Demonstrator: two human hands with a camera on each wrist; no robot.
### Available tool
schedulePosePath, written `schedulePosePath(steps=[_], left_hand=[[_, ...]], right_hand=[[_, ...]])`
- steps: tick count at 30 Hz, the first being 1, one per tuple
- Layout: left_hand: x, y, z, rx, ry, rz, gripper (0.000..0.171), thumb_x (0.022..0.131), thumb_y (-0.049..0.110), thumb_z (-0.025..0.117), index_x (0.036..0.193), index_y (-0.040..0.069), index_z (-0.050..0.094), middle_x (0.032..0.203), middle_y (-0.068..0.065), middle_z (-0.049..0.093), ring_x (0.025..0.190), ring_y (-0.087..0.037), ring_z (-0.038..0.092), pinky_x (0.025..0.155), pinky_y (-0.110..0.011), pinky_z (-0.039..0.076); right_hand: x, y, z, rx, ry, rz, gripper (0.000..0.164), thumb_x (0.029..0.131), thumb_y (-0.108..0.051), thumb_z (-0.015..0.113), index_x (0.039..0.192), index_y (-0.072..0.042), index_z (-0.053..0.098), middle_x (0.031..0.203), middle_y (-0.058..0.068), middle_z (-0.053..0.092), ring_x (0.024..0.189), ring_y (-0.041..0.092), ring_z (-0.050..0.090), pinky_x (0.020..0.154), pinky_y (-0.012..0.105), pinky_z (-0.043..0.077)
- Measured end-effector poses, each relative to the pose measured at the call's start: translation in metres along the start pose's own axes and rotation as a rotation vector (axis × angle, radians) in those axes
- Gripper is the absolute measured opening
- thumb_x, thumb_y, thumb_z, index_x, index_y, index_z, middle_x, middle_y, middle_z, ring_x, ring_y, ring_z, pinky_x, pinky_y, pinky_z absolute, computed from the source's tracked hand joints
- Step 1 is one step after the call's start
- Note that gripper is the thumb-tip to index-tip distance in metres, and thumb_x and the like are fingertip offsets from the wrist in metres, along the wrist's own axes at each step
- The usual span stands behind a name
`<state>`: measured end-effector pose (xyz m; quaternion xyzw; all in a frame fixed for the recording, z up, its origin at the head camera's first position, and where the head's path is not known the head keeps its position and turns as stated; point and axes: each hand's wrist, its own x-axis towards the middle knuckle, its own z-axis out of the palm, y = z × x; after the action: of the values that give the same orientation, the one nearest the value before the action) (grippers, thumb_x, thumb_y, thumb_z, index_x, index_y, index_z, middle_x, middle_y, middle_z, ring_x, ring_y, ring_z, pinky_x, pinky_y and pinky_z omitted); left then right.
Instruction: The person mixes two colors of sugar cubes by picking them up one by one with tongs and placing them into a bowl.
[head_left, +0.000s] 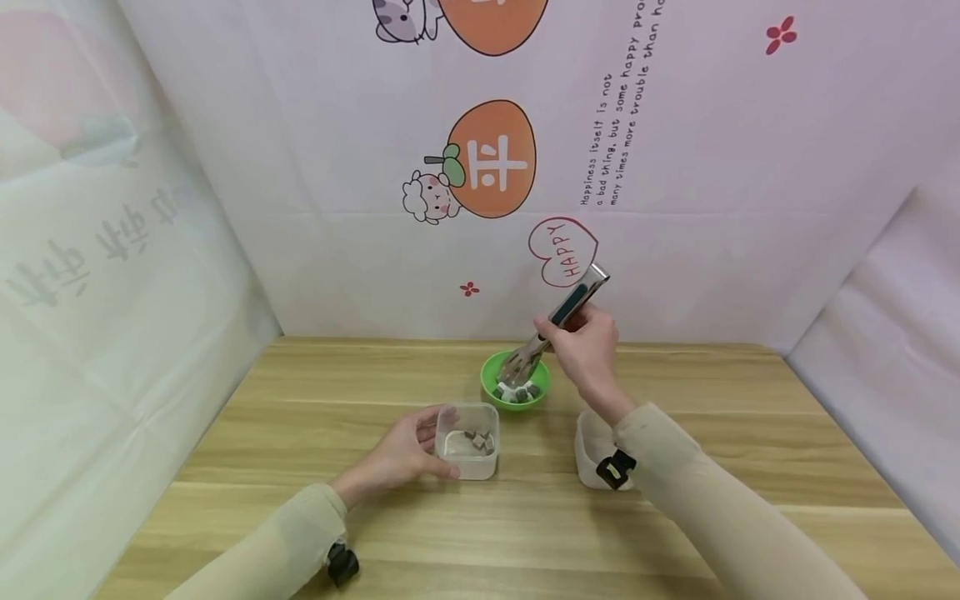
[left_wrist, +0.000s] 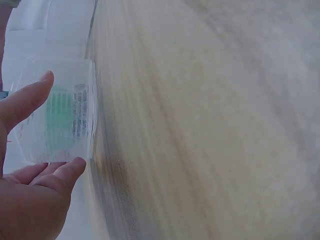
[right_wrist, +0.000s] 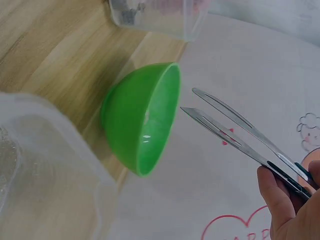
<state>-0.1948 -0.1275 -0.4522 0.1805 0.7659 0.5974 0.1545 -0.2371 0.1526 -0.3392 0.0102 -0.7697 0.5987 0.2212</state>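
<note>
My left hand (head_left: 401, 450) grips a clear square plastic container (head_left: 472, 471), thumb at its near side and fingers at its far left. Several small greyish-brown cubes (head_left: 480, 442) lie inside it. In the left wrist view, thumb and fingertips are on opposite sides of the container (left_wrist: 35, 145). My right hand (head_left: 588, 346) holds metal tongs (head_left: 573, 304) with dark green grips, angled down over a green bowl (head_left: 517, 407). Grey and white cubes (head_left: 516, 392) sit in the bowl. From the right wrist, the tongs' arms (right_wrist: 225, 136) are slightly apart, pinching nothing, just outside the bowl's mouth.
A second clear container (head_left: 588, 454) stands on the right, partly hidden under my right forearm. The wooden table (head_left: 300, 400) ends at a back wall covered by a printed white cloth (head_left: 337, 275). Similar cloth hangs on both sides.
</note>
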Motion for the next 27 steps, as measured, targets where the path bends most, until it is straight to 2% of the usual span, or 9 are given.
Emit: schedulePosePath(steps=[6, 14, 20, 27], left_hand=[[-0.001, 0.0, 0.0, 0.0, -0.008, 0.013, 0.103, 0.073, -0.004, 0.092, 0.157, -0.012, 0.033, 0.155, -0.028, 0.047, 0.143, -0.045, 0.046, 0.117, -0.043, 0.043], [-0.003, 0.004, 0.0, -0.003, -0.009, 0.021, 0.101, 0.075, -0.005, 0.091, 0.157, -0.012, 0.033, 0.156, -0.03, 0.045, 0.142, -0.046, 0.047, 0.117, -0.044, 0.043], [-0.004, 0.005, -0.001, 0.022, -0.007, 0.026, 0.099, 0.076, -0.002, 0.092, 0.156, -0.012, 0.035, 0.155, -0.03, 0.046, 0.14, -0.046, 0.049, 0.116, -0.044, 0.045], [-0.004, 0.005, -0.001, 0.021, -0.014, 0.024, 0.099, 0.077, -0.002, 0.092, 0.157, -0.01, 0.035, 0.156, -0.029, 0.045, 0.14, -0.045, 0.049, 0.116, -0.045, 0.045]], right_hand=[[-0.021, -0.018, -0.004, 0.034, -0.06, -0.084, 0.016, 0.092, -0.009, 0.082, 0.091, 0.002, 0.071, 0.08, 0.014, 0.07, 0.068, 0.023, 0.069, 0.062, 0.033, 0.066], [-0.049, -0.027, 0.006, -0.018, -0.154, -0.134, 0.014, 0.09, -0.01, 0.084, 0.091, -0.003, 0.072, 0.08, 0.009, 0.073, 0.068, 0.024, 0.069, 0.059, 0.027, 0.059], [-0.061, -0.024, 0.021, -0.082, -0.238, -0.154, 0.013, 0.088, -0.013, 0.086, 0.088, -0.009, 0.073, 0.076, 0.001, 0.072, 0.07, 0.02, 0.068, 0.057, 0.028, 0.053], [-0.065, -0.015, 0.032, -0.156, -0.36, -0.177, 0.018, 0.086, -0.013, 0.088, 0.088, -0.011, 0.071, 0.076, -0.003, 0.069, 0.069, 0.017, 0.065, 0.054, 0.027, 0.052]])
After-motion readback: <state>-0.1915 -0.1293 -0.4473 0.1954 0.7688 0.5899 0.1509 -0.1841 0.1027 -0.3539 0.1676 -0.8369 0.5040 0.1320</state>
